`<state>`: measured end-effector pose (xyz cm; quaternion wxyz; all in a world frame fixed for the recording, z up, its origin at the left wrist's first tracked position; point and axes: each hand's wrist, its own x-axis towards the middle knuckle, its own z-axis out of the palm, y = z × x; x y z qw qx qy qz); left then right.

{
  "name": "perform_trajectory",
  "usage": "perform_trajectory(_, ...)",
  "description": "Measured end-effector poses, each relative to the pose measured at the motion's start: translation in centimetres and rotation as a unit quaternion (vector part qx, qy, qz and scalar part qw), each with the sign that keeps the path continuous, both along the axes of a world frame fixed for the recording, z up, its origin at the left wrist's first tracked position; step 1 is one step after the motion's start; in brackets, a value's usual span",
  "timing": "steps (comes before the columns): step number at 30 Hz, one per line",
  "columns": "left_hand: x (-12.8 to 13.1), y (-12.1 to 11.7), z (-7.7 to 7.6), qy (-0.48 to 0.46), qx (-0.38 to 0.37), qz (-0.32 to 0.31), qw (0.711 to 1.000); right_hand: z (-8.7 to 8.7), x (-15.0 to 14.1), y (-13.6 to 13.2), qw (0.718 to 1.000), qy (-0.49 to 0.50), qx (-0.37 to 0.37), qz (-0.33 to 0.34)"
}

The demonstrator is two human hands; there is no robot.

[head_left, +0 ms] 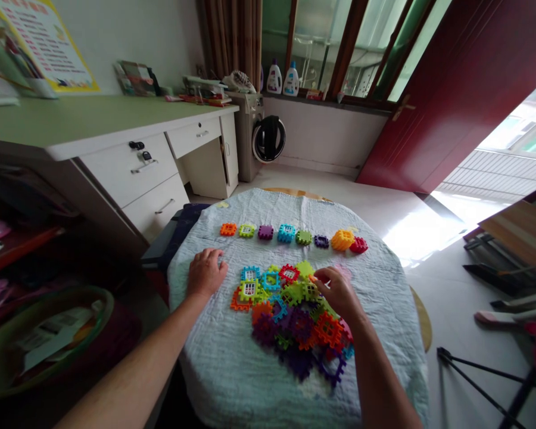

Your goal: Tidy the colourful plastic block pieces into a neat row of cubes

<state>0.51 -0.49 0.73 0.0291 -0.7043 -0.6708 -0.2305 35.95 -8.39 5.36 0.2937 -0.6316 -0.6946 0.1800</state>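
Note:
A loose pile of colourful plastic interlocking building tiles (pixel 301 325) lies on the cloth-covered round table. My left hand (pixel 206 272) rests on the cloth left of the pile, holding nothing, its fingers lightly bent and apart. At the pile's upper right, my right hand (pixel 337 289) has thumb and fingers pinched together, with an orange tile (pixel 312 278) showing at their tips; most of it is hidden. Farther back runs a row of stacked tiles sorted by colour, among them an orange stack (pixel 228 229), a blue stack (pixel 286 233), a yellow stack (pixel 342 240) and a red stack (pixel 359 245).
A pale blue cloth (pixel 218 351) covers the tabletop. To the left stand a desk (pixel 111 122) with drawers and a green-rimmed basket (pixel 109 310). A washing machine (pixel 248 137) is at the back, and a black tripod leg (pixel 477 369) stands at the right.

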Motion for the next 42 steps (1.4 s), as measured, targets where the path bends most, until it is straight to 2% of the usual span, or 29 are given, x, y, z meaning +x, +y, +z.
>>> perform_trajectory(5, 0.0, 0.1, -0.2, 0.005, 0.004, 0.001, 1.0, 0.8, 1.6, -1.0, 0.998, 0.013, 0.01, -0.065)
perform_trajectory(9, -0.1, 0.1, -0.3, 0.009, 0.005, 0.003, 1.0, 1.6, 1.9, -2.6, 0.997, -0.026, -0.071, -0.009)
perform_trajectory(13, -0.1, 0.1, -0.2, 0.017, 0.005, 0.002, 1.0, 1.8, 1.3, -4.0, 0.981, -0.092, -0.164, 0.035)
perform_trajectory(16, -0.1, 0.1, -0.1, 0.022, 0.002, 0.005, 1.0, 1.6, 0.9, -4.3, 0.973, -0.117, -0.194, 0.044)
perform_trajectory(19, -0.1, 0.1, -0.2, 0.025, 0.004, 0.004, 1.0, 1.3, 0.7, -4.0, 0.972, -0.101, -0.209, 0.042)
perform_trajectory(32, -0.2, 0.3, -0.3, 0.027, 0.007, 0.002, 1.0, -1.0, 1.5, -1.3, 0.991, -0.077, -0.109, 0.006)
perform_trajectory(42, -0.2, 0.2, -0.3, 0.026, 0.001, 0.005, 1.0, -2.3, 2.0, -0.8, 0.999, -0.028, -0.026, -0.034)
